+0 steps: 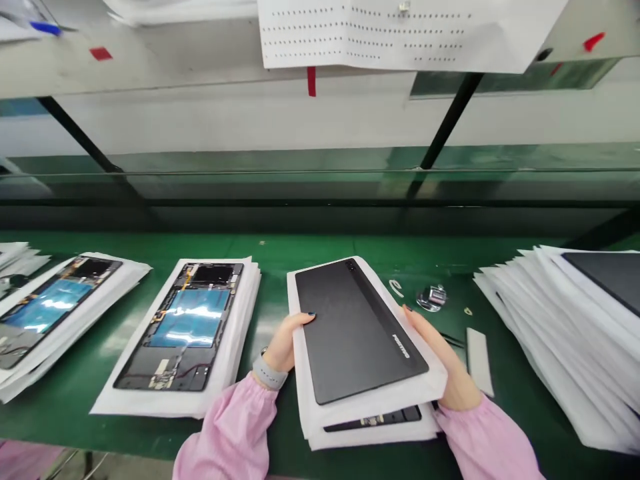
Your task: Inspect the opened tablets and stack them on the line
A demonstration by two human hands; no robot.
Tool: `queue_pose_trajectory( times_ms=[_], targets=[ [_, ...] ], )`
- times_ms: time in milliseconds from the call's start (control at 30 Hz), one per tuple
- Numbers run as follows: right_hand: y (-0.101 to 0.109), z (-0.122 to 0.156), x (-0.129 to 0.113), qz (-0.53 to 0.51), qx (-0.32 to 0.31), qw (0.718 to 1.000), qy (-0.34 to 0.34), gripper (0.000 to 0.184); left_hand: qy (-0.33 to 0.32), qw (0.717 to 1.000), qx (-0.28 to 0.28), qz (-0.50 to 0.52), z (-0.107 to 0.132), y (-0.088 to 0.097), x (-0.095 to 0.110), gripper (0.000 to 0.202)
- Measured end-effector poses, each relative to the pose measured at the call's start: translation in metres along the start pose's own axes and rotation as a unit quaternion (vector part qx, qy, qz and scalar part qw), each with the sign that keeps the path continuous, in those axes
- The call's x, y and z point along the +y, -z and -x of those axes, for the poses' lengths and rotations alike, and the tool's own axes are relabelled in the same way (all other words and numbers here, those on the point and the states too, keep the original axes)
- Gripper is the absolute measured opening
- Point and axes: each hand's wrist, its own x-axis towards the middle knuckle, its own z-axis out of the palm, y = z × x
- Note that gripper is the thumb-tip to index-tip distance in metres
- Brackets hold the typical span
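Observation:
A dark grey tablet (357, 327), back side up with a camera at its upper corner, lies on a white protective sheet (370, 400). My left hand (285, 340) is closed on its left edge, thumb on top and fingers hidden beneath. On the right side, my right hand (447, 367) is closed around the sheet's edge under the tablet, its thumb at the far side and its other fingers out of sight. Tablet and sheet are tilted above a stack, where the edge of an opened tablet (380, 420) shows on more white sheets.
Left of my hands, an opened tablet (183, 333) with a blue battery rests on white sheets; a similar opened tablet (55, 300) lies farther left. At right are a shiny metal object (433, 298), a white bar (479, 360) and a tall sheet stack (560, 347). A shelf overhangs the green bench (285, 250).

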Motion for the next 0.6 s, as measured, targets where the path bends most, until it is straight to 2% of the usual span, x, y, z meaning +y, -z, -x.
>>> queue_pose_trajectory(
  times_ms=[67,200,400,500,600],
  targets=[
    [0.001,-0.001,0.000,-0.008,0.014,1.000,-0.009,0.023,0.004,1.000,-0.005,-0.001,0.002,-0.001,0.000,0.017],
    [0.006,-0.010,0.006,-0.035,-0.008,0.999,-0.031,0.026,-0.004,1.000,-0.028,0.003,0.010,-0.006,0.004,0.022],
    [0.006,-0.014,0.019,-0.068,-0.073,0.994,-0.043,0.042,-0.110,0.983,-0.147,-0.029,0.027,-0.020,0.004,0.039],
    [0.006,-0.013,0.022,-0.077,-0.104,0.991,-0.037,0.042,-0.145,0.966,-0.191,-0.101,0.035,-0.028,0.001,0.047],
    [0.008,-0.014,0.023,-0.091,-0.138,0.986,-0.022,0.039,-0.177,0.944,-0.235,-0.150,0.042,-0.036,-0.001,0.045]
  ],
)
